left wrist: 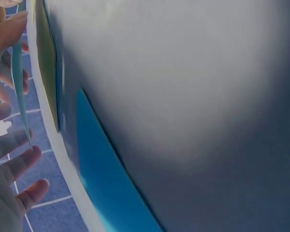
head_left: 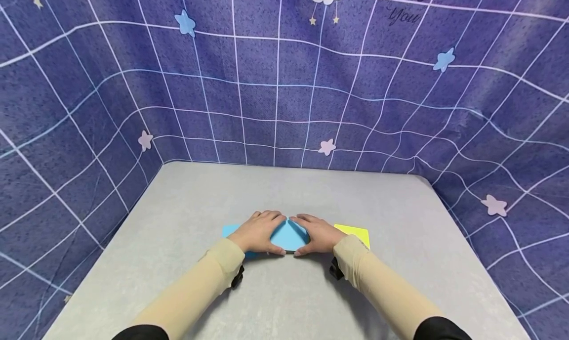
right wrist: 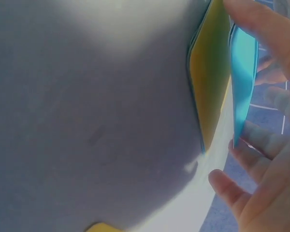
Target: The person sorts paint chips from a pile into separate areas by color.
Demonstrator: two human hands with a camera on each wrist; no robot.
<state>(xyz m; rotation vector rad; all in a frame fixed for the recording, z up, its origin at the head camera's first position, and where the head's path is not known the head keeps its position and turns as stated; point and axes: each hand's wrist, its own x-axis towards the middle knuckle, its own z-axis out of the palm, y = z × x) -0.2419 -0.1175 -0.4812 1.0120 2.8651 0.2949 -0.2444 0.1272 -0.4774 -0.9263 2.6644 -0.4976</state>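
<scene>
Between both hands, a thin light-blue sheet (head_left: pixel 290 235) is held level by its edges. My left hand (head_left: pixel 262 231) grips its left side, thumb at the near edge and fingers at the far edge. On the opposite side my right hand (head_left: pixel 321 235) grips it the same way. The wrist views show this blue sheet (right wrist: pixel 244 72) raised a little over a yellow sheet (right wrist: pixel 210 77), which seems to lie on thin dark-edged layers. Beneath the left wrist lies another blue sheet (left wrist: pixel 106 169), flat on the table and partly covered by the hand in the head view.
A second yellow sheet (head_left: pixel 353 232) lies on the grey table (head_left: pixel 293 191), just right of my right hand. Purple-blue cloth (head_left: pixel 258 98) with a white grid and stars hangs behind and on both sides of the table.
</scene>
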